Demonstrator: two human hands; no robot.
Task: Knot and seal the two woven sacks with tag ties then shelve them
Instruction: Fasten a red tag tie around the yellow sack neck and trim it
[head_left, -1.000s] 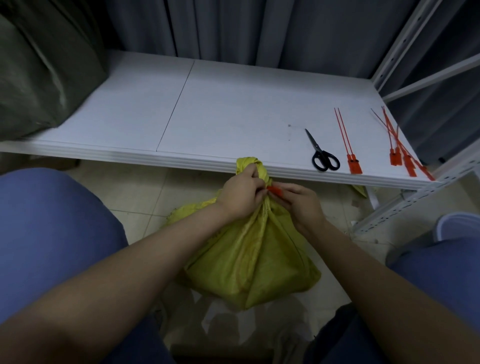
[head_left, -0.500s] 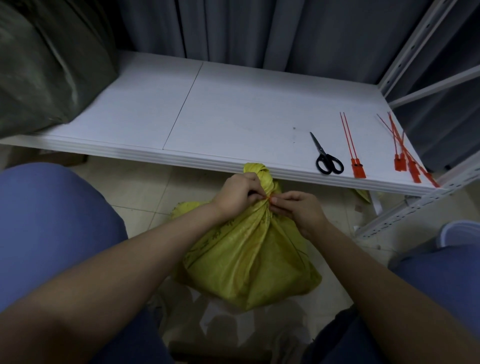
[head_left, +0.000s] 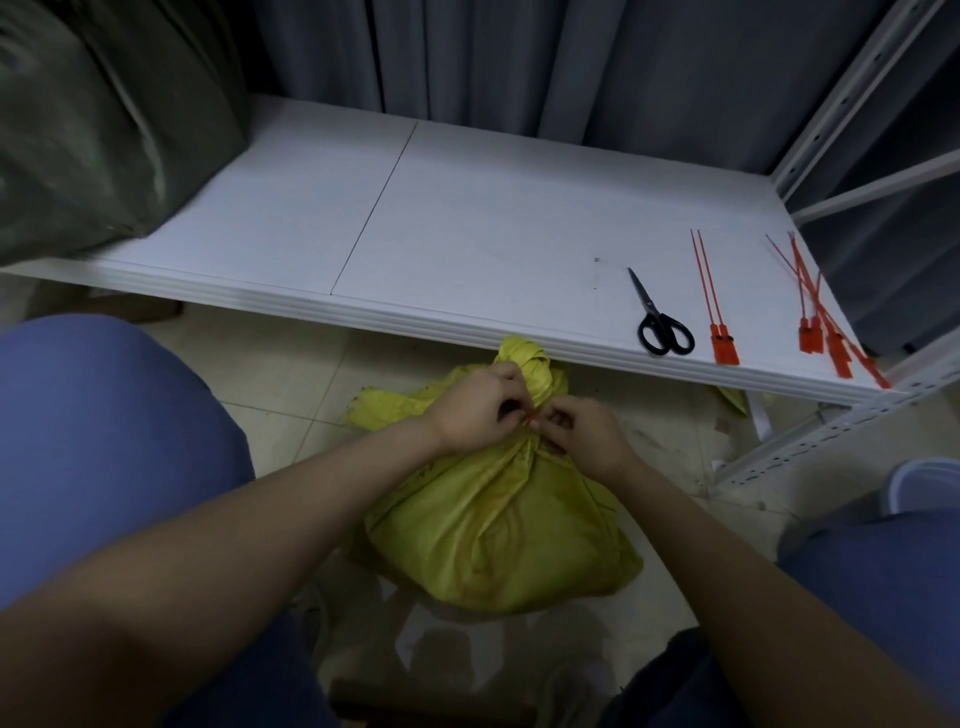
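A yellow woven sack sits on the tiled floor between my knees, its top twisted into a knot. My left hand and my right hand meet at the sack's neck just below the knot. Both pinch a small red tag tie, of which only a sliver shows between the fingertips. A dark green woven sack lies on the left end of the white shelf.
Black scissors, shut, lie near the shelf's front right edge. Beside them lie two red tag ties and a heap of several more. A white upright of the rack stands at the right; grey curtains hang behind.
Both hands have slid a little lower on the sack's neck and closed tighter together. The red tie, plainly visible a second ago, is now almost hidden by my fingers.
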